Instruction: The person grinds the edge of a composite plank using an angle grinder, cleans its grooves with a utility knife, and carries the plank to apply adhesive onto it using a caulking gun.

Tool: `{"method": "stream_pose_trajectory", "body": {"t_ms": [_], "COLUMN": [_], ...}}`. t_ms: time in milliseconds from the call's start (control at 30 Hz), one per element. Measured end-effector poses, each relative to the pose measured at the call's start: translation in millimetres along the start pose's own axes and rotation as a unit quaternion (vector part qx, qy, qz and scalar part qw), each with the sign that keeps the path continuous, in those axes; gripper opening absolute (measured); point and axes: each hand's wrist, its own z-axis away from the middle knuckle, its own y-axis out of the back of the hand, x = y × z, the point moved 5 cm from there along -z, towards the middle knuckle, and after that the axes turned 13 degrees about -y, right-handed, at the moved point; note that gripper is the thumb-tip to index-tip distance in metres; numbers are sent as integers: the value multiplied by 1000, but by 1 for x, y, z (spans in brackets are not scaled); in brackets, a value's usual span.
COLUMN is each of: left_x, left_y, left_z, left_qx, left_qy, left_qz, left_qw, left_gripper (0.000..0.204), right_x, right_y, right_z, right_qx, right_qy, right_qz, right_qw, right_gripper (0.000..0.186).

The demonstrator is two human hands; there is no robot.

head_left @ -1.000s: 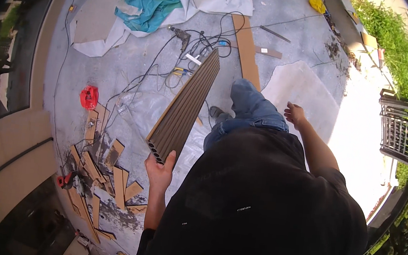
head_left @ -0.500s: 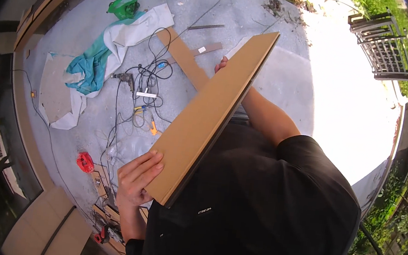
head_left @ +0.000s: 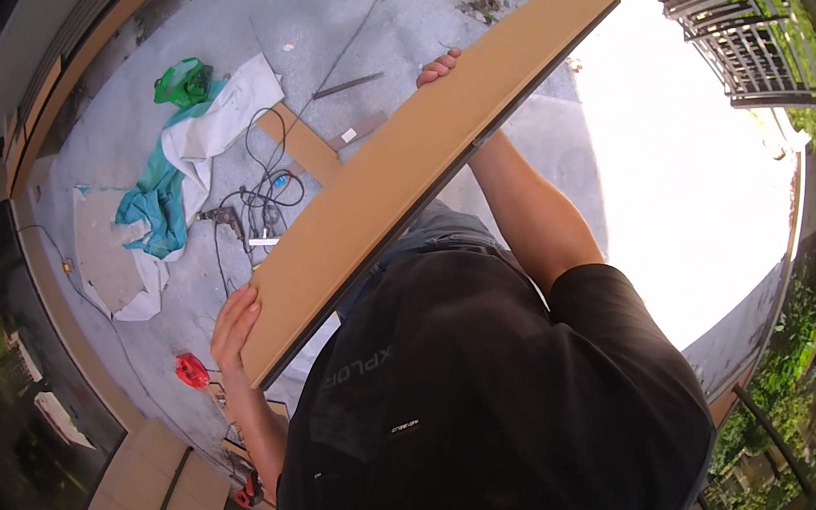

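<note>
A long, flat brown board (head_left: pixel 419 161) with a dark edge slants across the view in front of my chest, from lower left to upper right. My left hand (head_left: pixel 236 324) grips its lower left end, fingers lying over the near corner of the long side. Farther up the same long side, the fingers of my right hand (head_left: pixel 438 67) curl around the rim. The board hides the rest of that hand, and its forearm passes behind it. Both hands hold the board off the floor.
On the concrete floor lie a power drill (head_left: pixel 225 218), tangled black cables (head_left: pixel 270 184), a brown strip (head_left: pixel 301 148), teal and white sheeting (head_left: pixel 160 202), a green bag (head_left: pixel 184 81) and a red object (head_left: pixel 193 370). A metal rack (head_left: pixel 744 47) stands at the far right by grass.
The board has risen away from my body, its far end moving up and right, and more of its length shows. Both hands moved with it, and the floor view shifted.
</note>
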Motion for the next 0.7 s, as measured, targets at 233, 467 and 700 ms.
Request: {"method": "stream_pose_trajectory", "body": {"t_ms": [233, 467, 700], "left_x": [-62, -165, -204], "left_y": [-7, -16, -23], "left_z": [-15, -34, -100], "left_qx": [61, 119, 58], "left_qy": [22, 52, 187], "left_qz": [3, 116, 201], "left_qw": [998, 985, 960], "left_gripper": [30, 29, 33], "right_x": [-21, -36, -55], "right_y": [-35, -41, -98], "right_z": [-40, -85, -113], "right_qx": [-92, -55, 369], "right_qy": [31, 81, 250], "right_qz": [57, 104, 167], "right_qw": [994, 990, 879], "right_gripper": [29, 28, 26]}}
